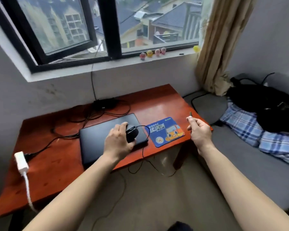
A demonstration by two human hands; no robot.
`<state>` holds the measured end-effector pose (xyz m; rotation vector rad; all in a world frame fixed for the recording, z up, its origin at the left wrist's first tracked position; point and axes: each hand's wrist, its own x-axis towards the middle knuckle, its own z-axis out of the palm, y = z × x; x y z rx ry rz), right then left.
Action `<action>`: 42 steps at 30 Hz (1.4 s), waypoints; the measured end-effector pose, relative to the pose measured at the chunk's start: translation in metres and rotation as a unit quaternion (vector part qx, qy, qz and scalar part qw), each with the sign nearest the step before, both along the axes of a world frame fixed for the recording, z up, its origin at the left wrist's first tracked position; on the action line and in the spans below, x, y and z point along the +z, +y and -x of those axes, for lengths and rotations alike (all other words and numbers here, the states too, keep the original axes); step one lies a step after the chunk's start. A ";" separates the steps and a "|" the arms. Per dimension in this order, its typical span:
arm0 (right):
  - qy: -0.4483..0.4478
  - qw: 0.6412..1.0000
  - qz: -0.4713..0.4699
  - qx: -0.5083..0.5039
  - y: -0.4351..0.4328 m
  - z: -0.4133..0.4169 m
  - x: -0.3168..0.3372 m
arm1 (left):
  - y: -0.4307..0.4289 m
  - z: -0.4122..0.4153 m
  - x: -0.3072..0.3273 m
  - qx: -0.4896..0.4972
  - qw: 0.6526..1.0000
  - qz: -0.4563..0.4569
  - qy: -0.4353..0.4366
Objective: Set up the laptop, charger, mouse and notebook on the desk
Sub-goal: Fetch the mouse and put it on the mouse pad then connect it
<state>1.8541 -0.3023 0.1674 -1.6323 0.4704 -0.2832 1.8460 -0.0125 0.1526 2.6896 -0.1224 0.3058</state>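
A closed black laptop [98, 139] lies flat on the red-brown desk [57, 164]. My left hand [118, 142] grips a black wired mouse [132, 132] above the laptop's right half. The mouse cable [143, 155] loops off the desk's front edge toward the floor. My right hand [199, 130] pinches the cable's USB plug [190, 113], held upright over the desk's right edge. A blue mouse pad [165, 131] with a cartoon print lies between my hands. The black charger brick [105, 102] and its tangled leads sit at the back of the desk. No notebook is in view.
A white power strip [21, 161] sits at the desk's left front, with a white cord hanging down. To the right stands a grey bed [257, 164] with a blue plaid cloth [265, 135] and a black bag [264, 104]. Small toy figures [153, 53] line the windowsill.
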 end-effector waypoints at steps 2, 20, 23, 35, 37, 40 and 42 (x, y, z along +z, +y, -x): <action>0.012 1.000 0.000 -0.009 -0.016 -0.032 -0.017 | -0.019 -0.034 -0.013 -0.011 1.000 0.016 0.022; 0.066 0.989 -0.094 0.090 -0.128 -0.351 -0.047 | -0.165 -0.236 -0.121 0.239 0.897 0.176 0.327; 0.118 0.986 -0.048 0.105 -0.142 -0.352 -0.069 | -0.185 -0.236 -0.146 0.268 0.872 0.196 0.359; 0.298 0.872 0.185 0.342 -0.143 -0.279 -0.180 | -0.204 -0.236 -0.174 0.337 0.853 0.169 0.360; 0.325 0.827 0.214 0.407 -0.117 -0.259 -0.194 | -0.195 -0.235 -0.168 0.337 0.861 0.165 0.343; 0.331 0.783 0.263 0.457 -0.079 -0.236 -0.208 | -0.178 -0.229 -0.161 0.329 0.877 0.162 0.311; 0.316 0.772 0.300 0.463 -0.059 -0.224 -0.213 | -0.168 -0.226 -0.157 0.323 0.883 0.166 0.297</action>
